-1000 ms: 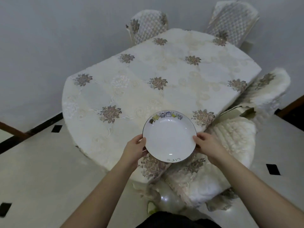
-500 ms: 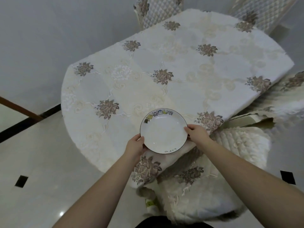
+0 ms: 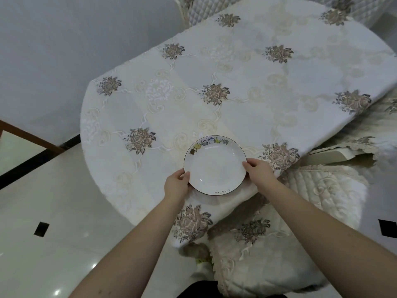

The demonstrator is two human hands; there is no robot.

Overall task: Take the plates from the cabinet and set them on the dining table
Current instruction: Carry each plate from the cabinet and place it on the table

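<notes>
A: Nearest, at 6 o'clock: a dark scrap of clothing at the bottom edge, two bare forearms reaching up from either side of it.

B: And under the right forearm, at 5 o'clock?

A: A quilted cream chair cushion [image 3: 268, 261] with a floral patch, tucked against the table edge. Glossy pale floor tiles [image 3: 53, 222] with small black insets at 8 o'clock.

B: Hands?

A: Well apart, one on each side of the plate [image 3: 214, 165]. Left hand [image 3: 177, 183] gripping the rim at the plate's 8 o'clock, thumb over the lip. Right hand [image 3: 258, 168] pinching the rim at its 3 o'clock, thumb on top.

B: Plate itself?

A: White, dark-rimmed, small cartoon figures along its 12 o'clock arc, a scribble of lettering at its 6. Sitting at the near edge of the dining table [image 3: 236, 82], just centre of view. Cannot tell whether resting on the cloth or a hair above.

B: Farther out?

A: Cream embroidered tablecloth with brown flower motifs, running to 1 o'clock. Another cushioned chair [image 3: 326, 181] at 3 o'clock. Quilted chair backs [image 3: 199, 9] at 12 and 1. Grey wall [image 3: 64, 39] at 10 o'clock.
</notes>
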